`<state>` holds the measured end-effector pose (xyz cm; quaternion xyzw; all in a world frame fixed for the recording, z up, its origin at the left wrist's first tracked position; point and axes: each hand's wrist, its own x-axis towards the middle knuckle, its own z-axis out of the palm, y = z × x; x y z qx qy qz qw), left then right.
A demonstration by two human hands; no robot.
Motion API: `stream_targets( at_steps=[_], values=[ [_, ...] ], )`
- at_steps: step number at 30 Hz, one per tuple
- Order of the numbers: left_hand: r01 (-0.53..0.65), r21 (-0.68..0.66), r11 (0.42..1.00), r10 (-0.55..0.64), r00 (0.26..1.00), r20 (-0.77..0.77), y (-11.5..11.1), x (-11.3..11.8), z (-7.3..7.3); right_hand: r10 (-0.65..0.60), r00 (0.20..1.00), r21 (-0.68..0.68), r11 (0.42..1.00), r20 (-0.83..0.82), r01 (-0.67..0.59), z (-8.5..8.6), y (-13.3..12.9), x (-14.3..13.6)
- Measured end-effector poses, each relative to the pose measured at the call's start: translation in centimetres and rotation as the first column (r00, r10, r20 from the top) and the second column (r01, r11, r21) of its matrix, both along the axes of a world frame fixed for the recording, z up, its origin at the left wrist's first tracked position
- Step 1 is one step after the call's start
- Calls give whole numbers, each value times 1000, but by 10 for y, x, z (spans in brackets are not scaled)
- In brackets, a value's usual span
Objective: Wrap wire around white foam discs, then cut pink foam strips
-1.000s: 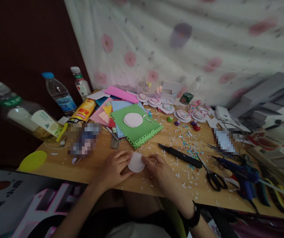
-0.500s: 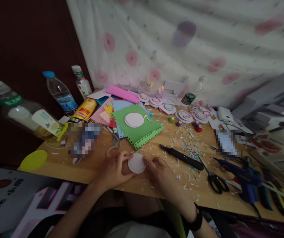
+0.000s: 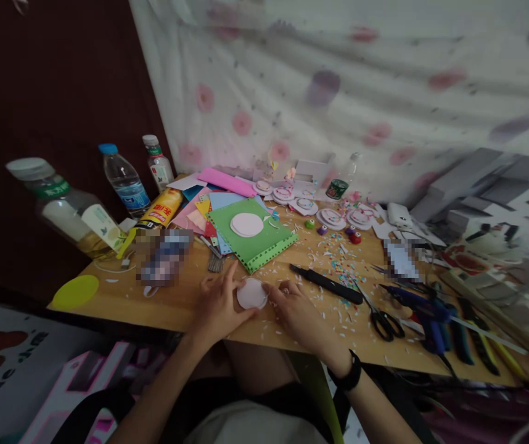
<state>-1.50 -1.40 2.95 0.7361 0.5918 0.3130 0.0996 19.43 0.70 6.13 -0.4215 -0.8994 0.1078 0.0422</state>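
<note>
A small round white paper disc (image 3: pixel 251 294) is held just above the front of the wooden table, between my two hands. My left hand (image 3: pixel 216 305) grips its left side, with the thumb along the near edge and the index finger raised. At the disc's right edge, the fingertips of my right hand (image 3: pixel 295 308) are closed on the rim. Behind them, a stack of white paper discs (image 3: pixel 246 225) lies on a green sheet with a patterned border (image 3: pixel 264 243). The black cutting pen or knife-like tool (image 3: pixel 327 283) rests to the right of my hands.
Black-handled scissors (image 3: pixel 387 324), a blue glue gun (image 3: pixel 431 314) and pliers (image 3: pixel 479 342) lie at right. Small decorated discs (image 3: pixel 332 218) line the back. Coloured sprinkles (image 3: pixel 345 268) and paper scraps litter the table. Bottles (image 3: pixel 128 185) stand at left near a yellow disc (image 3: pixel 76 291).
My left index finger has lifted away from the disc and now points up. Both hands remain at the disc's edges. The camera view has shifted slightly.
</note>
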Motion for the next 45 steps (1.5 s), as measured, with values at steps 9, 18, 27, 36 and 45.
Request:
stream_targets(
  at_steps=[9, 18, 27, 36, 45],
  values=[
    [-197, 39, 980, 198, 980, -19, 0, 25, 10, -33, 999, 7, 999, -2, 33, 3, -2, -6],
    [-319, 41, 947, 318, 948, 13, 0, 31, 2, -61, 998, -32, 998, -7, 60, -4, -1, -10],
    [-364, 2, 931, 361, 925, 119, 0, 39, 4, -90, 996, -91, 992, -30, 87, 0, -3, -11],
    [-404, -43, 914, 405, 898, 171, 5, 39, 8, -104, 994, -95, 991, -42, 100, -7, -2, -9],
    [-427, -47, 903, 428, 886, 181, 6, 39, 9, -109, 992, -56, 993, -63, 106, -11, -2, -8]
  ],
)
